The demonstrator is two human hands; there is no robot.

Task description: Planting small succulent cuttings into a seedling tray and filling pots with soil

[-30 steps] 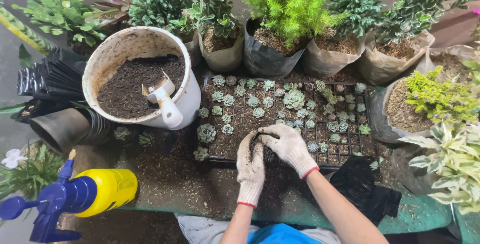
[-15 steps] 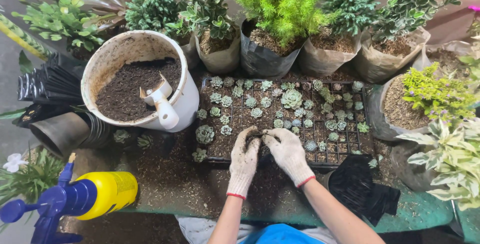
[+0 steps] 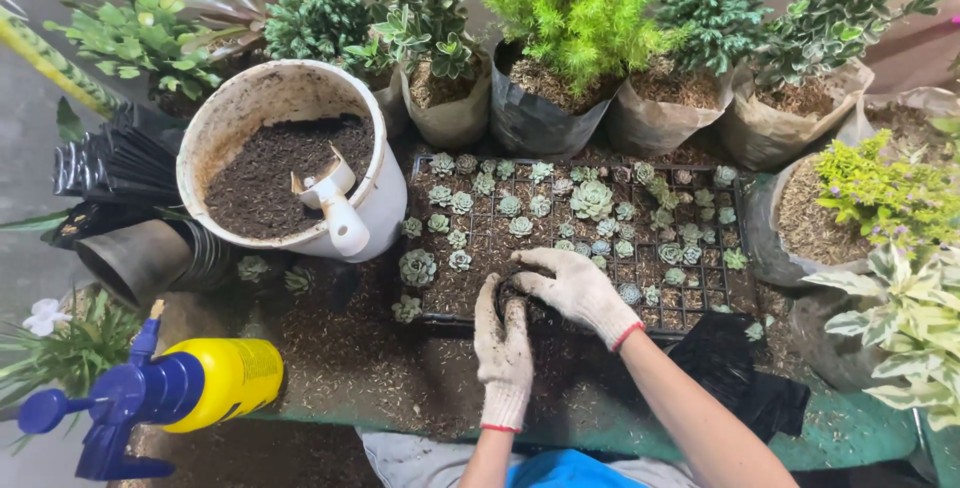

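Observation:
Both my hands wear dirty white work gloves with red cuffs. My left hand (image 3: pixel 503 348) and my right hand (image 3: pixel 577 288) are cupped around a small black pot (image 3: pixel 508 298) of dark soil at the front edge of a black seedling tray (image 3: pixel 700 303). The tray holds several small grey-green rosette succulents (image 3: pixel 592 198). The pot is mostly hidden between my fingers. Left of the tray stands a white bucket (image 3: pixel 385 203) of dark soil with a white scoop (image 3: pixel 335 203) lying in it.
A yellow spray bottle with a blue nozzle (image 3: pixel 170 393) lies at the front left. Stacked black pots (image 3: pixel 120 163) sit at the left. Bagged green plants (image 3: pixel 575 38) line the back and right side. A black bag (image 3: pixel 730 368) lies by my right forearm. Soil litters the surface.
My hands have stayed around the small pot, shifting slightly. The view has drifted a little.

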